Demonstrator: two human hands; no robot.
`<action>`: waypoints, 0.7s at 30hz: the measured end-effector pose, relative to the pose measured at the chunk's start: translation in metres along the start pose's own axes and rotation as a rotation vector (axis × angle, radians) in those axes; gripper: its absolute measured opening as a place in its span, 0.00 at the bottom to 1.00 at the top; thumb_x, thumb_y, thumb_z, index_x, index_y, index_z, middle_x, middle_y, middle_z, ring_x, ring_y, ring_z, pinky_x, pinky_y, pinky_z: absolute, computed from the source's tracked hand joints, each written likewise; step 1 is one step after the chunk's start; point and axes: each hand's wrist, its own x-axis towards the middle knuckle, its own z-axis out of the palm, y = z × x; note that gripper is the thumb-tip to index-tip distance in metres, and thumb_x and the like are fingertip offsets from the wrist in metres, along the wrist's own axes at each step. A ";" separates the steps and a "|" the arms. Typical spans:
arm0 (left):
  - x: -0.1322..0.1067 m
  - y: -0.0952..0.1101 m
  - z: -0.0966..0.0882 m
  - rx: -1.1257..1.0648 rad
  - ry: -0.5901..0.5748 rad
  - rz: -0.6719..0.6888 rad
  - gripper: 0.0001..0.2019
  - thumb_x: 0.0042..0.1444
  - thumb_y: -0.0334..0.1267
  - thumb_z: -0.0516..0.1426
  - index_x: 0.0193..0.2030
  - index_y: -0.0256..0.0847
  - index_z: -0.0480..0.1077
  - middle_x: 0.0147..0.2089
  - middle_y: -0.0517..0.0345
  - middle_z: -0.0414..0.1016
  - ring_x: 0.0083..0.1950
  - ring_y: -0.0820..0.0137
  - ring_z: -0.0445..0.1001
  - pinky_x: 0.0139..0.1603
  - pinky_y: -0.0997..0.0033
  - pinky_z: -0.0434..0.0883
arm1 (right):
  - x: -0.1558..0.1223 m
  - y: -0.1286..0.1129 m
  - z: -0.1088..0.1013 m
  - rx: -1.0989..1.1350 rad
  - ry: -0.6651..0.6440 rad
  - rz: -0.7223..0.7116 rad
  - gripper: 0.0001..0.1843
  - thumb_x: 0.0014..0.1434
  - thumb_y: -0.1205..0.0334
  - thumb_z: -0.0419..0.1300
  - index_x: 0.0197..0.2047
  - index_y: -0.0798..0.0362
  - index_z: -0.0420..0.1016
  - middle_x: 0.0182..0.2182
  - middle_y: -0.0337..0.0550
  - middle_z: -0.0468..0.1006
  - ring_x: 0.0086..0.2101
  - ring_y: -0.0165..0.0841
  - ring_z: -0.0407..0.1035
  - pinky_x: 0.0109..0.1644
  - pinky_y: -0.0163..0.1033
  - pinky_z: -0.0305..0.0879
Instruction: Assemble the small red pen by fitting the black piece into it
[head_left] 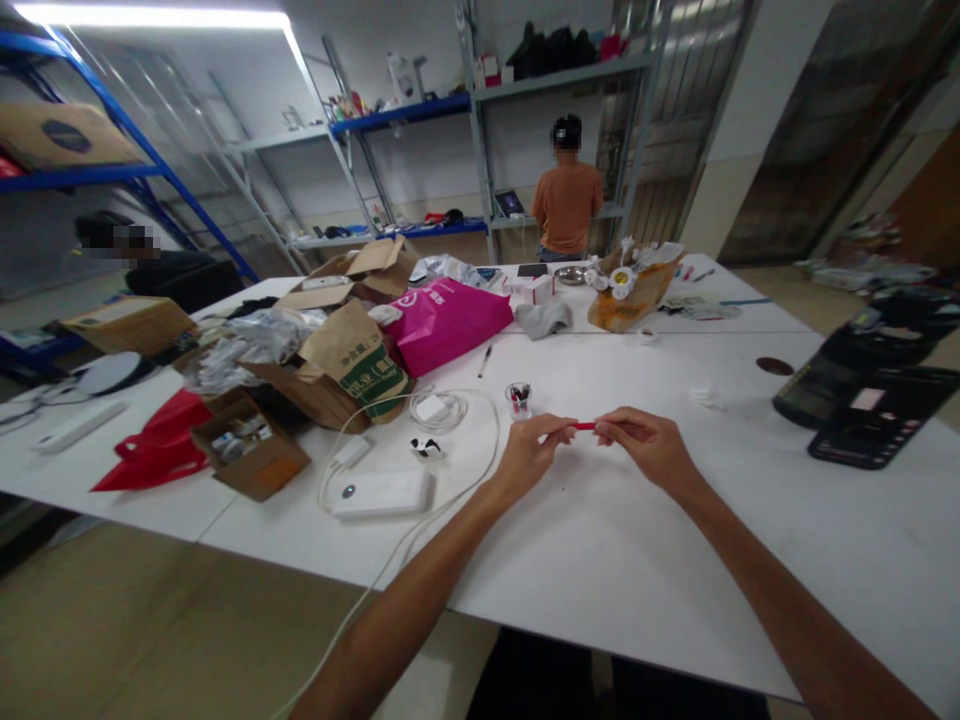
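Observation:
A small red stick-like object (585, 426) is held between both my hands above the white table (615, 560). My left hand (531, 450) pinches its left end with closed fingers. My right hand (646, 442) pinches its right end, fingers closed too. Just beyond the hands stands a small clear cup (517, 398) with red and dark small items inside. I cannot make out exactly what the red object is.
A white power bank (381, 493) with a white cable (450, 410) lies to the left. Cardboard boxes (251, 455), a pink bag (446, 320) and a red bag (154, 445) crowd the left side. Black cases (874, 410) sit at right. A person in orange (566, 200) stands at the far shelves.

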 end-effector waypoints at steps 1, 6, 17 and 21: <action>0.000 0.002 0.000 -0.040 -0.005 -0.066 0.14 0.72 0.45 0.60 0.51 0.39 0.85 0.39 0.50 0.86 0.39 0.67 0.82 0.46 0.68 0.78 | 0.000 0.000 -0.001 -0.017 -0.002 -0.023 0.22 0.62 0.38 0.70 0.40 0.51 0.84 0.33 0.44 0.83 0.34 0.35 0.78 0.41 0.42 0.79; 0.003 0.006 0.001 -0.193 -0.044 -0.292 0.19 0.68 0.51 0.63 0.43 0.34 0.86 0.34 0.51 0.83 0.35 0.68 0.79 0.41 0.71 0.75 | -0.001 -0.001 -0.006 -0.125 -0.029 -0.125 0.15 0.67 0.45 0.68 0.43 0.48 0.85 0.37 0.44 0.84 0.38 0.36 0.79 0.47 0.42 0.77; 0.003 0.002 0.003 -0.115 0.046 -0.093 0.10 0.66 0.43 0.66 0.47 0.41 0.87 0.42 0.50 0.87 0.43 0.64 0.83 0.51 0.65 0.78 | 0.000 0.001 -0.003 -0.040 -0.145 0.065 0.27 0.65 0.35 0.66 0.42 0.54 0.86 0.34 0.47 0.85 0.31 0.34 0.78 0.37 0.39 0.78; 0.000 -0.002 0.004 -0.185 0.033 -0.163 0.11 0.65 0.42 0.66 0.49 0.40 0.87 0.42 0.50 0.88 0.42 0.64 0.84 0.51 0.63 0.80 | 0.000 -0.003 -0.004 -0.104 -0.109 0.025 0.25 0.64 0.36 0.66 0.40 0.51 0.87 0.33 0.46 0.85 0.30 0.33 0.78 0.36 0.38 0.77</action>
